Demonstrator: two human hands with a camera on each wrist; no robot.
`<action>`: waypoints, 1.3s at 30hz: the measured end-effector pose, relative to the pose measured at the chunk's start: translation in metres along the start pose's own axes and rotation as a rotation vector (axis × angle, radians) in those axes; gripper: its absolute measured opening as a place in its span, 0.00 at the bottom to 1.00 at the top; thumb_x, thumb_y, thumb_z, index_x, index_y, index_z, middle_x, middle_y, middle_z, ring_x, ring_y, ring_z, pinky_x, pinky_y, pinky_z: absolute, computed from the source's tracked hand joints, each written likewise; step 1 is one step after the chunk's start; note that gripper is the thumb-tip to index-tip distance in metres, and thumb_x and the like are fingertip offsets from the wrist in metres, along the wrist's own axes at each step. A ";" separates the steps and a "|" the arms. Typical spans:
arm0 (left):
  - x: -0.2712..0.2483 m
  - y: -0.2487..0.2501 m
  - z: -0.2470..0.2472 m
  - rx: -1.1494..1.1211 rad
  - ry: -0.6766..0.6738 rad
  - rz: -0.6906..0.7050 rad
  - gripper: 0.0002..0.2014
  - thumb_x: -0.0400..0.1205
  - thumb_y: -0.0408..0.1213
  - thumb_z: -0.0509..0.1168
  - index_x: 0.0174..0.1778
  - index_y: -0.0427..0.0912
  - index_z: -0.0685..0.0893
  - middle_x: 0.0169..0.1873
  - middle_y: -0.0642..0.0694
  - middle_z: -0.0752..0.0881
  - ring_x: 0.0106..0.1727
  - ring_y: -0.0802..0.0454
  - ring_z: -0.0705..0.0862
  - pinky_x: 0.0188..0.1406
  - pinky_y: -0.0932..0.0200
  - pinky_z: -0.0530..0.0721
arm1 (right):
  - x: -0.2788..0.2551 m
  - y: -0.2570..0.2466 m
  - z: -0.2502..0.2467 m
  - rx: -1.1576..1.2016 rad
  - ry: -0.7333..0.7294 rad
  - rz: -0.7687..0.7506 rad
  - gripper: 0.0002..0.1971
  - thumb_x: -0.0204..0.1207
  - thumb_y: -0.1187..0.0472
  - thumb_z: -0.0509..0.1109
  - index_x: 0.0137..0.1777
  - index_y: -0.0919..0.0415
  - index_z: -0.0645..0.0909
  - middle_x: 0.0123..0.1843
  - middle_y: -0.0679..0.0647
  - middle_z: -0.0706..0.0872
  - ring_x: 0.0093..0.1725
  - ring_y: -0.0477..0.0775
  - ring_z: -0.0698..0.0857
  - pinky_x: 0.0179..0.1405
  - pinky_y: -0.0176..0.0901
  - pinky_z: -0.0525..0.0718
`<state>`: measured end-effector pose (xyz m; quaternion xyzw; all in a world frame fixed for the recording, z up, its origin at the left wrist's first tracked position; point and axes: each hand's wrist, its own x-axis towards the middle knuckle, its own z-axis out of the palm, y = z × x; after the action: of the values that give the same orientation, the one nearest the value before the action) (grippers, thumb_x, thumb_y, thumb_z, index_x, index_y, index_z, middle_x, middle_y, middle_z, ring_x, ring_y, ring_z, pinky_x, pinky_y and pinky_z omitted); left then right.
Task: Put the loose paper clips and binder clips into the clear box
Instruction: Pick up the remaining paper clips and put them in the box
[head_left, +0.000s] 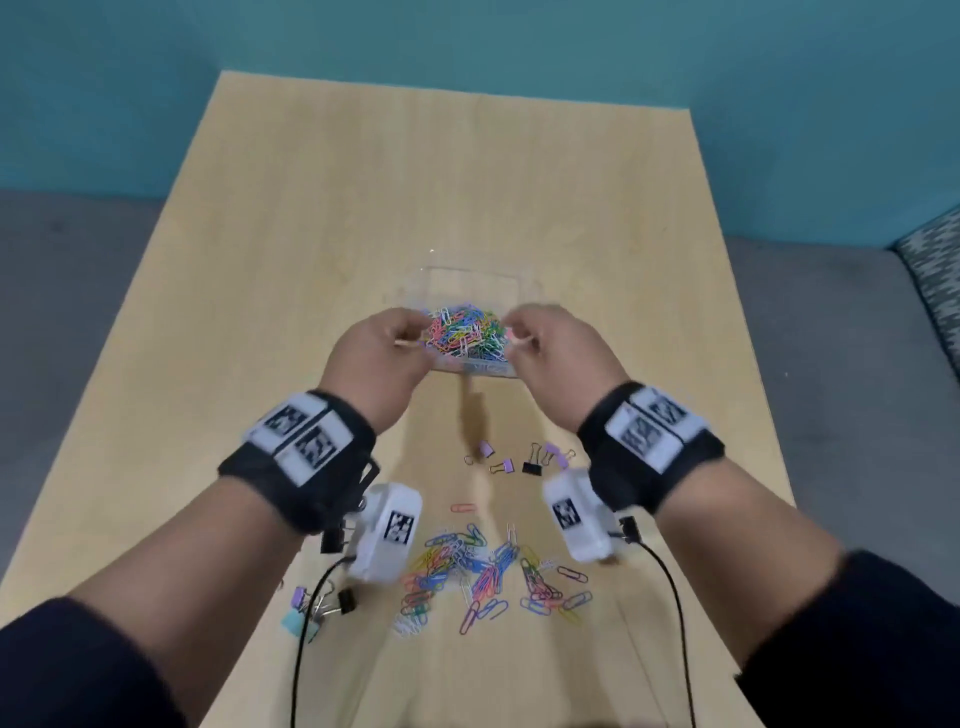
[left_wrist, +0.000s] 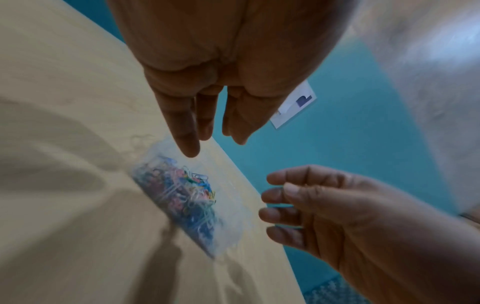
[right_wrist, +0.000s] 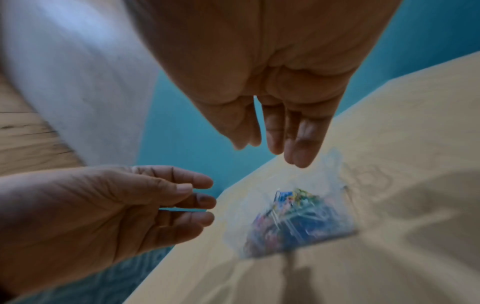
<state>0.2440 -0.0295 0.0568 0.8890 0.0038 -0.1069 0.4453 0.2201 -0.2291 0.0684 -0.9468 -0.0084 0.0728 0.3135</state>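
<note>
A clear box (head_left: 470, 280) stands mid-table, and a heap of coloured paper clips (head_left: 467, 335) fills its near half. My left hand (head_left: 382, 356) hovers at its left side and my right hand (head_left: 558, 353) at its right, both above the rim. In the left wrist view my left hand (left_wrist: 202, 115) has straight empty fingers over the box (left_wrist: 182, 197). The right wrist view shows my right hand (right_wrist: 283, 127) equally empty above the box (right_wrist: 293, 218). Loose paper clips (head_left: 483, 571) lie near the front edge, and binder clips (head_left: 519, 460) lie between them and the box.
More binder clips (head_left: 322, 608) lie at the front left, partly under the wrist camera cable. The wooden table (head_left: 337, 208) ends at a teal wall behind. A patterned cushion (head_left: 935, 270) sits off to the right.
</note>
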 end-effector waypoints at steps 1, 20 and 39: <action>-0.018 -0.007 -0.003 0.031 -0.031 0.009 0.12 0.75 0.36 0.69 0.54 0.46 0.85 0.45 0.48 0.86 0.44 0.47 0.84 0.48 0.51 0.82 | -0.022 0.005 0.003 -0.027 -0.027 -0.043 0.12 0.78 0.61 0.64 0.60 0.57 0.81 0.56 0.57 0.83 0.52 0.58 0.82 0.53 0.49 0.79; -0.204 -0.081 0.038 0.296 -0.132 0.171 0.13 0.70 0.30 0.67 0.49 0.47 0.82 0.47 0.51 0.78 0.46 0.50 0.78 0.48 0.57 0.78 | -0.192 0.013 0.070 -0.219 -0.266 -0.184 0.11 0.73 0.60 0.59 0.53 0.55 0.77 0.52 0.51 0.78 0.50 0.57 0.75 0.48 0.50 0.80; -0.170 -0.077 0.082 0.700 -0.244 0.250 0.32 0.69 0.33 0.71 0.72 0.40 0.72 0.67 0.39 0.75 0.64 0.38 0.73 0.64 0.48 0.77 | -0.167 -0.001 0.108 -0.415 -0.296 -0.033 0.30 0.69 0.66 0.63 0.74 0.62 0.68 0.74 0.62 0.70 0.71 0.69 0.70 0.59 0.58 0.80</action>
<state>0.0547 -0.0333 -0.0186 0.9615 -0.1942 -0.1517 0.1217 0.0399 -0.1750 0.0055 -0.9696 -0.0847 0.2022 0.1090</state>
